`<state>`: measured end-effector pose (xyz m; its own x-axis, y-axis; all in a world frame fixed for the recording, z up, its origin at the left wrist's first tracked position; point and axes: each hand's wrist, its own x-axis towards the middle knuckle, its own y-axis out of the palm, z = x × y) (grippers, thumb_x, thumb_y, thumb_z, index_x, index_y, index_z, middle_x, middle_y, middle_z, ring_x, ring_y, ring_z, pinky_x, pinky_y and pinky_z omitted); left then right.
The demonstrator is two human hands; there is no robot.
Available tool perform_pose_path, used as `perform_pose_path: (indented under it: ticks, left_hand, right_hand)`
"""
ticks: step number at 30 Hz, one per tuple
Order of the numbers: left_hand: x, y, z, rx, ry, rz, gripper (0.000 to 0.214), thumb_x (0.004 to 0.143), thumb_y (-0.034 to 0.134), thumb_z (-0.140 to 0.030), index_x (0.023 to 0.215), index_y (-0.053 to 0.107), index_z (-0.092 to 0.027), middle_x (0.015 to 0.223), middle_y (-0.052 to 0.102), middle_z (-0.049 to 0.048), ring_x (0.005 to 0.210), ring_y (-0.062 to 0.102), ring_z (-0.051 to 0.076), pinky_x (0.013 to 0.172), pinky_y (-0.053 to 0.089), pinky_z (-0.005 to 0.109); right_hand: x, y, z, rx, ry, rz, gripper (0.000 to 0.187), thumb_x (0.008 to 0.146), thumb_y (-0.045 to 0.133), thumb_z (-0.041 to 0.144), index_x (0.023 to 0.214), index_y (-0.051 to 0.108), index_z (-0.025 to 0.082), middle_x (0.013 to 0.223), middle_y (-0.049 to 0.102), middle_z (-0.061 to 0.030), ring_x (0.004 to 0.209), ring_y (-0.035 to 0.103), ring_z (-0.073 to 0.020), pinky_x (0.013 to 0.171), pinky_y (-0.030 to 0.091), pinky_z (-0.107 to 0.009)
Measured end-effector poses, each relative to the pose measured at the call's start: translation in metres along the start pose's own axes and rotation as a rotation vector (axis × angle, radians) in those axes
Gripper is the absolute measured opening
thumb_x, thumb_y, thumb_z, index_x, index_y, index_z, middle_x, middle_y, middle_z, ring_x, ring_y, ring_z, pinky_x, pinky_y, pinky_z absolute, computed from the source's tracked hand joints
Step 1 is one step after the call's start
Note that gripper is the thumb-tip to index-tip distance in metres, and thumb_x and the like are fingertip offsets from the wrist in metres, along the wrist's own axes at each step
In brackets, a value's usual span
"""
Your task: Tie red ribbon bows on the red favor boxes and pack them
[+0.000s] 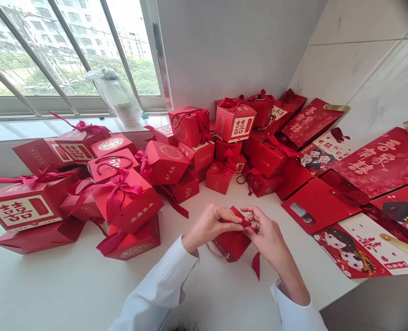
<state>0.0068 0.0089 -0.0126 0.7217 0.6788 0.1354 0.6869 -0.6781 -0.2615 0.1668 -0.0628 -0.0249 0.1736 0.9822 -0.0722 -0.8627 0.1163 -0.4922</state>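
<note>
A small red gift box [236,248] sits on the white table in front of me, with a twisted cord handle at its lower left. Over its top, my left hand [219,225] pinches the red ribbon [256,265] between thumb and fingers. My right hand [263,230] closes on the same ribbon from the other side, the two sets of fingertips almost meeting. One ribbon tail hangs down past the box's right side. The fingers partly hide the ribbon where they meet, so I cannot tell whether a knot is formed.
Red gift boxes with bows are heaped at the left [128,197] and along the back [236,120]. Printed red gift bags [376,161] lie flat at the right, near the table edge. A plastic-wrapped cup [121,99] stands on the windowsill beside the barred window.
</note>
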Motion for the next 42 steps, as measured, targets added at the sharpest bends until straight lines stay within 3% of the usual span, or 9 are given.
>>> perform_pose_path:
  ticks: [5, 16, 24, 31, 36, 42]
  left_hand:
    - [0.001, 0.001, 0.005, 0.131, -0.047, -0.086, 0.012, 0.08, 0.068, -0.026, 0.083, 0.078, -0.021, 0.073, 0.071, 0.0002, 0.066, 0.057, 0.012, 0.062, 0.041, 0.019]
    - [0.001, -0.006, 0.007, 0.393, -0.031, 0.036, 0.016, 0.076, 0.073, -0.031, 0.091, 0.077, -0.031, 0.087, 0.071, -0.0012, 0.088, 0.059, 0.016, 0.078, 0.04, 0.021]
    - [0.002, -0.005, 0.015, 0.342, -0.032, 0.017, 0.018, 0.077, 0.072, -0.031, 0.095, 0.075, -0.031, 0.087, 0.072, -0.0008, 0.092, 0.057, 0.017, 0.08, 0.041, 0.024]
    - [0.001, -0.004, 0.02, 0.313, -0.026, -0.052, 0.023, 0.08, 0.068, -0.034, 0.103, 0.073, -0.031, 0.092, 0.07, -0.0003, 0.085, 0.06, 0.016, 0.079, 0.041, 0.024]
    - [0.001, -0.004, 0.016, 0.312, -0.001, -0.033, 0.018, 0.079, 0.069, -0.032, 0.096, 0.072, -0.026, 0.09, 0.069, 0.0002, 0.084, 0.059, 0.016, 0.077, 0.041, 0.024]
    - [0.001, -0.003, 0.009, 0.172, -0.024, -0.032, 0.019, 0.078, 0.068, -0.031, 0.083, 0.054, -0.019, 0.079, 0.06, -0.0034, 0.069, 0.053, 0.01, 0.063, 0.041, 0.02]
  right_hand:
    - [0.0, 0.0, -0.001, -0.021, -0.012, -0.015, 0.033, 0.076, 0.049, 0.026, 0.108, 0.053, 0.022, 0.074, 0.056, 0.0029, 0.066, 0.058, -0.0146, 0.066, 0.046, -0.027]
    - [0.003, -0.005, -0.006, 0.007, -0.003, 0.018, 0.035, 0.078, 0.053, 0.032, 0.111, 0.053, 0.021, 0.072, 0.055, 0.0029, 0.058, 0.051, -0.0126, 0.047, 0.04, -0.022]
    - [-0.003, -0.017, -0.008, 0.11, 0.065, 0.037, 0.04, 0.081, 0.058, 0.042, 0.115, 0.05, 0.021, 0.069, 0.059, 0.0022, 0.061, 0.054, -0.0152, 0.049, 0.039, -0.024]
    - [-0.01, -0.03, -0.017, 0.4, 0.114, 0.136, 0.059, 0.079, 0.066, 0.042, 0.127, 0.039, 0.022, 0.066, 0.055, 0.0065, 0.062, 0.053, -0.0132, 0.061, 0.041, -0.026]
    - [-0.012, -0.034, -0.014, 0.513, 0.14, 0.137, 0.065, 0.077, 0.068, 0.043, 0.129, 0.035, 0.023, 0.072, 0.054, 0.006, 0.063, 0.057, -0.0139, 0.063, 0.042, -0.028]
    - [-0.015, -0.033, -0.01, 0.483, 0.15, 0.142, 0.064, 0.076, 0.068, 0.046, 0.129, 0.039, 0.024, 0.065, 0.051, 0.0085, 0.047, 0.043, -0.0081, 0.051, 0.036, -0.024]
